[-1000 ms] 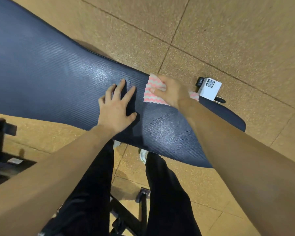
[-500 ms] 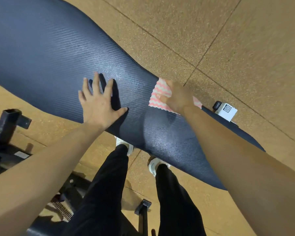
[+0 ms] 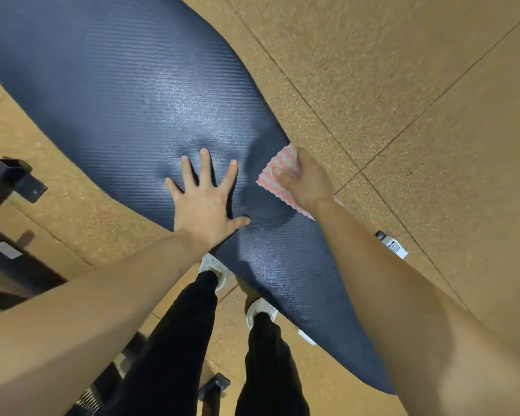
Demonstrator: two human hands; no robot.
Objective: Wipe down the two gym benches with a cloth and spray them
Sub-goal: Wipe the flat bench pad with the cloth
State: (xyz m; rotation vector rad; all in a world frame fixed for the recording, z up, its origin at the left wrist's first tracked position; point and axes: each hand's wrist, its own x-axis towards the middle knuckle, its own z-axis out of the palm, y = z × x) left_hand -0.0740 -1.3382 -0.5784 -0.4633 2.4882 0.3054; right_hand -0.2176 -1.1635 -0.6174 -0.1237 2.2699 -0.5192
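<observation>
At the far edge of the dark blue bench pad [image 3: 126, 94], the right hand [image 3: 305, 183] presses a pink-and-white cloth [image 3: 278, 172] — fingers curled over it, cloth showing past the fingertips toward the pad's middle. Just beside it the left hand [image 3: 206, 202] lies flat on the pad, fingers spread wide. Below — tan speckled floor tiles [image 3: 403, 85] and a black metal frame [image 3: 6, 187].

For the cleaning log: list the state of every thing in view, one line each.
Bench: dark pad, shiny in patches, both hands on it.
Cloth: pressed on the pad's far edge, partly under the right hand.
Left hand: flat on the pad, fingers spread.
Right hand: holds the cloth against the pad.
White box: on the floor beyond the bench, partly hidden by the arm.
</observation>
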